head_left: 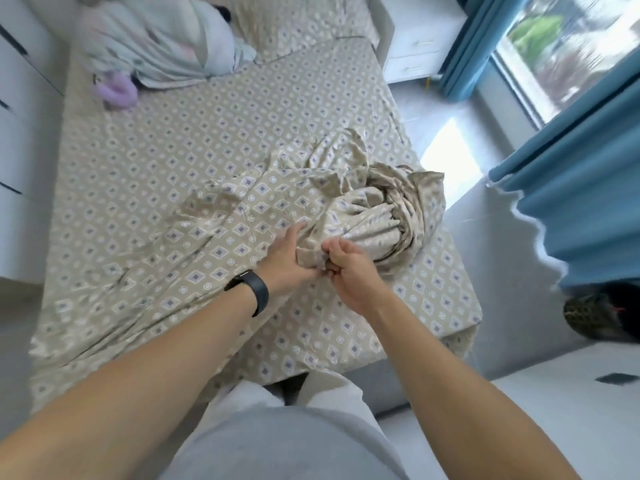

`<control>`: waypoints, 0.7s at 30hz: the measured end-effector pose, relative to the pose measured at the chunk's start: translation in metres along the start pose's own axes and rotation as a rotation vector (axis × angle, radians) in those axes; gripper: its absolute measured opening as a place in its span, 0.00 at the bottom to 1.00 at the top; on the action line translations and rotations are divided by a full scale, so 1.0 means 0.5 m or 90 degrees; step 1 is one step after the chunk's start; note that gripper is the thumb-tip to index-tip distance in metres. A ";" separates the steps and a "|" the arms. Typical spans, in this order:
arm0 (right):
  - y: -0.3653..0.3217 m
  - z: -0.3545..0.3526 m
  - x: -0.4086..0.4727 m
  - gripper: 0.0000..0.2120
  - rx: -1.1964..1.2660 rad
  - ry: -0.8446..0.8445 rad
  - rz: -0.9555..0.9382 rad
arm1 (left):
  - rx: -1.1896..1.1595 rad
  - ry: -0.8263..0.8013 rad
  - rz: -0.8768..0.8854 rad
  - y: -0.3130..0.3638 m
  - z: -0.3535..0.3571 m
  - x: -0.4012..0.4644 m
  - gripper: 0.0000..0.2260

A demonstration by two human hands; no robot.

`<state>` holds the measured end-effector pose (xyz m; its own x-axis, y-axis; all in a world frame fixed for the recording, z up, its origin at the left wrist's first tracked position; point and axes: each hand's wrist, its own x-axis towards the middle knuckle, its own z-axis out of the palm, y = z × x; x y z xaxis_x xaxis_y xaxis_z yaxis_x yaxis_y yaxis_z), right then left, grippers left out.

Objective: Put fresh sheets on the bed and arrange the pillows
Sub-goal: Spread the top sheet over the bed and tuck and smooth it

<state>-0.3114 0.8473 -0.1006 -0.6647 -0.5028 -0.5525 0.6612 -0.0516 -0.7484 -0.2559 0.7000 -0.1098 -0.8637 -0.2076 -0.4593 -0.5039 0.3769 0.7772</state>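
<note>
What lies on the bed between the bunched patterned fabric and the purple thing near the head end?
Only the flat patterned sheet, head view, between the bunched fabric and the purple item.

One view only, from the head, looking steeply down and forward from the foot of the bed [145, 188]. It sits close over the person's own arms, which reach out from the bottom edge. The wide lens bends the edges: the wardrobe [17, 98] leans in on the left, the curtain [588, 202] and window [571, 46] on the right.
</note>
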 end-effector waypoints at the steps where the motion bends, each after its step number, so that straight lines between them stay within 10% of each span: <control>1: -0.011 0.016 -0.031 0.12 -0.016 -0.015 -0.021 | -0.088 -0.057 0.020 0.013 -0.014 -0.014 0.43; 5: -0.018 0.044 -0.111 0.10 -0.180 -0.017 -0.073 | -0.232 -0.220 0.019 0.005 -0.051 -0.065 0.23; 10: 0.005 0.044 -0.144 0.07 -0.264 0.049 -0.077 | -0.496 -0.276 -0.159 -0.038 -0.026 -0.083 0.22; 16: 0.014 0.023 -0.143 0.09 -0.358 -0.087 0.019 | -0.607 -0.225 -0.387 -0.092 0.032 -0.058 0.27; 21: -0.045 -0.078 -0.097 0.10 -0.299 -0.072 0.022 | -0.609 -0.110 -0.377 -0.003 0.092 0.017 0.11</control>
<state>-0.3078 0.9064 -0.0712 -0.5853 -0.5899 -0.5563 0.4360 0.3495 -0.8293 -0.2621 0.7390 -0.1347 -0.5109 0.0310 -0.8591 -0.6982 -0.5980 0.3936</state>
